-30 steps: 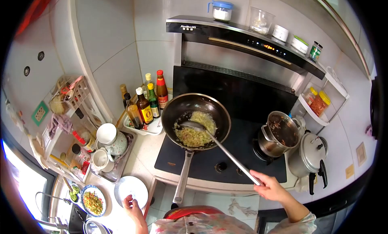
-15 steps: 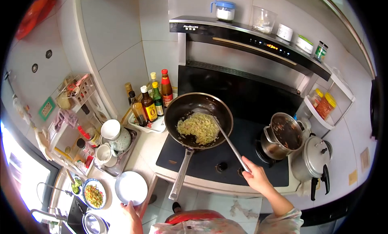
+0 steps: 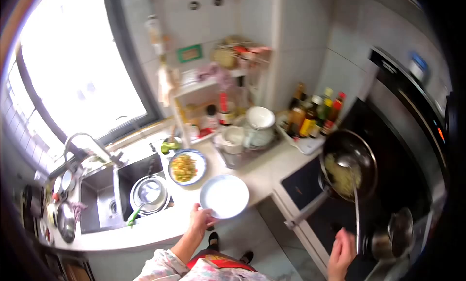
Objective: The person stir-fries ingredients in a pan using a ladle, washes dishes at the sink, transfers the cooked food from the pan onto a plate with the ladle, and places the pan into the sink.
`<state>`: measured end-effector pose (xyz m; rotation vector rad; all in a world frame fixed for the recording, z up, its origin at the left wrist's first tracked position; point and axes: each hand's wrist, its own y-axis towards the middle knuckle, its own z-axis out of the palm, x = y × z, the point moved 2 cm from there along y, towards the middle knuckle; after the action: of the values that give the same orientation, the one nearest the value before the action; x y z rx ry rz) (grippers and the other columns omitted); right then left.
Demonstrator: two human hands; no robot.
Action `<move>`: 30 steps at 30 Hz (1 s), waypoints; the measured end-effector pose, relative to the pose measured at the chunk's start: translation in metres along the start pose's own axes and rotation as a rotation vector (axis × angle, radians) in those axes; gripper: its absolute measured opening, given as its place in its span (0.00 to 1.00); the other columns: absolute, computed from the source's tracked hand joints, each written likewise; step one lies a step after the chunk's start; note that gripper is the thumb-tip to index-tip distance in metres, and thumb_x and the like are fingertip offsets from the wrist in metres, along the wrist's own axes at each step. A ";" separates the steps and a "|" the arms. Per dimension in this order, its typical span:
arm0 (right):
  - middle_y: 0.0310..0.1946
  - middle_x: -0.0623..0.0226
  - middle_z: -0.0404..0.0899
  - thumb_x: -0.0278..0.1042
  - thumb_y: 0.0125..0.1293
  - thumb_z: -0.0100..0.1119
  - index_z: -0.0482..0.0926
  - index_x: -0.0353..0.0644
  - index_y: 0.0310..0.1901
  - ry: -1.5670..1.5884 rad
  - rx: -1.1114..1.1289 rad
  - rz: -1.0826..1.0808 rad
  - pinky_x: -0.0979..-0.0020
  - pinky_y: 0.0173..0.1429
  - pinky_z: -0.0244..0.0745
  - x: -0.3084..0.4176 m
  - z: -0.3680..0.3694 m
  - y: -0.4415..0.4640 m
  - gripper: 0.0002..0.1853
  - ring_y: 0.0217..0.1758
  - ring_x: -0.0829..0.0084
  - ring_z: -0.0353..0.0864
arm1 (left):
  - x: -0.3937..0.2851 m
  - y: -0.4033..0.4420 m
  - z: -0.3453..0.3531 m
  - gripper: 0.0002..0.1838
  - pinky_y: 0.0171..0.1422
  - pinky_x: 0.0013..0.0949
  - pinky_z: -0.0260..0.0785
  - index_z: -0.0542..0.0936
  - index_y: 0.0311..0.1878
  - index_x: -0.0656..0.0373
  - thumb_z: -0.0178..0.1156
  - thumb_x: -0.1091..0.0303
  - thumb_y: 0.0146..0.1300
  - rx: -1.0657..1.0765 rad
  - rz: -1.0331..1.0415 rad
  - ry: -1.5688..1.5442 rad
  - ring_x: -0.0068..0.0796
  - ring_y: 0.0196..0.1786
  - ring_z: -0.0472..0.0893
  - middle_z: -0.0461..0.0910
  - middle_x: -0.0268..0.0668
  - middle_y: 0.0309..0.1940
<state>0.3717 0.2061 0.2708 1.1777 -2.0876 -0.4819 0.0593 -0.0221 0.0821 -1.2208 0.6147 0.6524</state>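
White plate (image 3: 224,196), lower centre, is risking a tip, my left hand (image 3: 200,219) pinching only its rim, while I'm not seeing whether my right hand (image 3: 342,250) is gripping the ladle (image 3: 357,213) at right.

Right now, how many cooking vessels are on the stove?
2: the long-handled wok, nearer the bottles, and the steel pot, at lower right. Others may be out of frame.

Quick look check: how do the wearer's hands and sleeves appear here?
Left hand: bare, no glove. Its sleeve is loose, whitish with blurry pink and other coloured patches, ending on the forearm. Right hand: also ungloved; its sleeve is out of frame. No watch or cable shows on either; too blurred to rule out rings.
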 end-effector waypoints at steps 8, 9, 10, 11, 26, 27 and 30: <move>0.25 0.59 0.81 0.21 0.61 0.54 0.77 0.32 0.45 0.720 0.383 -0.130 0.76 0.32 0.77 0.186 0.193 0.032 0.10 0.27 0.70 0.82 | -0.085 -0.004 -0.158 0.24 0.27 0.37 0.80 0.64 0.49 0.62 0.54 0.82 0.45 -0.157 0.246 -0.147 0.34 0.30 0.79 0.74 0.43 0.34; 0.26 0.59 0.81 0.21 0.62 0.54 0.77 0.33 0.44 0.735 0.436 -0.156 0.75 0.33 0.76 0.211 0.226 0.043 0.10 0.28 0.70 0.82 | -0.097 0.000 -0.177 0.24 0.26 0.38 0.80 0.64 0.49 0.61 0.53 0.82 0.45 -0.181 0.267 -0.194 0.36 0.32 0.80 0.74 0.45 0.37; 0.31 0.53 0.80 0.23 0.60 0.56 0.77 0.35 0.45 0.769 0.492 -0.173 0.66 0.37 0.76 0.233 0.264 0.057 0.11 0.33 0.58 0.82 | -0.105 0.012 -0.193 0.24 0.26 0.38 0.80 0.63 0.49 0.61 0.52 0.82 0.45 -0.202 0.327 -0.217 0.37 0.32 0.81 0.75 0.45 0.37; 0.33 0.52 0.80 0.24 0.61 0.55 0.76 0.35 0.47 0.818 0.495 -0.201 0.66 0.37 0.76 0.270 0.299 0.068 0.12 0.35 0.57 0.82 | -0.121 0.012 -0.219 0.24 0.26 0.38 0.81 0.63 0.49 0.61 0.52 0.82 0.45 -0.240 0.386 -0.215 0.39 0.33 0.81 0.75 0.46 0.37; 0.58 0.56 0.68 0.27 0.57 0.49 0.66 0.37 0.58 0.268 0.654 -0.620 0.58 0.60 0.64 0.416 0.625 0.086 0.24 0.62 0.53 0.65 | -0.166 0.079 -0.325 0.21 0.26 0.35 0.80 0.62 0.47 0.65 0.50 0.85 0.47 -0.437 0.333 -0.427 0.40 0.34 0.82 0.75 0.49 0.40; 0.57 0.58 0.69 0.26 0.57 0.49 0.68 0.37 0.56 0.178 0.596 -0.710 0.57 0.59 0.65 0.421 0.622 0.085 0.23 0.61 0.53 0.65 | -0.167 0.080 -0.328 0.21 0.25 0.34 0.79 0.62 0.47 0.65 0.50 0.85 0.47 -0.438 0.325 -0.430 0.39 0.33 0.82 0.75 0.49 0.40; 0.47 0.55 0.72 0.28 0.56 0.49 0.74 0.36 0.48 0.022 0.400 -0.915 0.54 0.54 0.67 0.426 0.631 0.081 0.17 0.55 0.50 0.68 | -0.162 0.088 -0.335 0.22 0.26 0.34 0.80 0.62 0.48 0.65 0.50 0.84 0.47 -0.449 0.310 -0.419 0.39 0.33 0.81 0.75 0.48 0.40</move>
<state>-0.2800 -0.1226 0.0412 2.3605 -1.5533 -0.4443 -0.1404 -0.3480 0.0668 -1.3540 0.3102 1.3216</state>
